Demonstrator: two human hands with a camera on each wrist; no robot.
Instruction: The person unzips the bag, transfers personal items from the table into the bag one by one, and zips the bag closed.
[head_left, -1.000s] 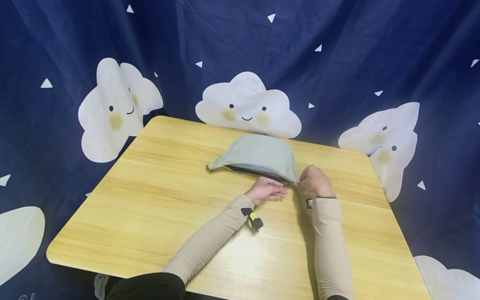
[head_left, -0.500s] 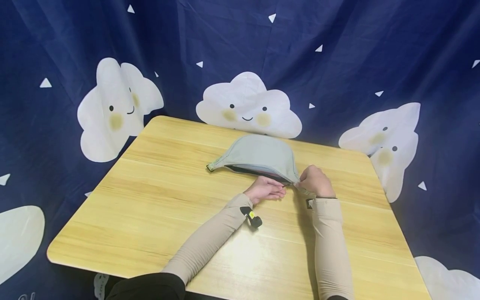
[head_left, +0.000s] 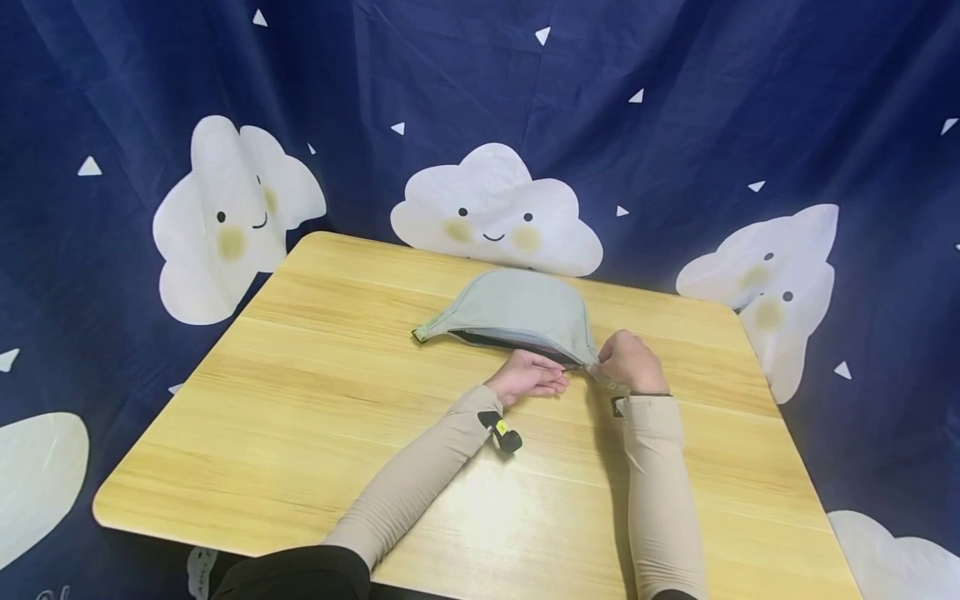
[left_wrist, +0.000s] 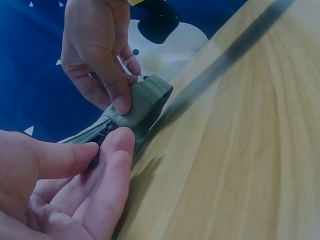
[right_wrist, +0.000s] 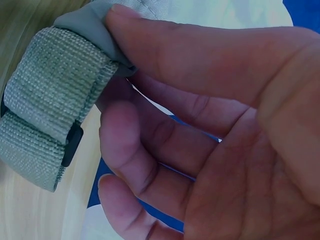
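Note:
A pale grey-green waist bag (head_left: 521,304) lies toward the back of the table, its front zipper gaping to show a dark inside. At the bag's right end, my left hand (head_left: 528,377) pinches the dark zipper pull (left_wrist: 95,159) between thumb and fingers, the other fingers stretched alongside. My right hand (head_left: 632,362) grips the bag's right tip, thumb on top, just beside the zipper's end. From that tip hangs a folded woven strap (right_wrist: 57,82) with a small black piece at its edge. What lies inside the bag cannot be made out.
The wooden table (head_left: 300,417) has rounded corners, and its far edge meets a dark blue curtain (head_left: 465,75) printed with white clouds. A short strap end (head_left: 422,335) sticks out at the bag's left. A black wrist camera (head_left: 506,437) sits on the left sleeve.
My left hand has shifted very slightly to the left along the zipper. The right hand and the bag stay where they were.

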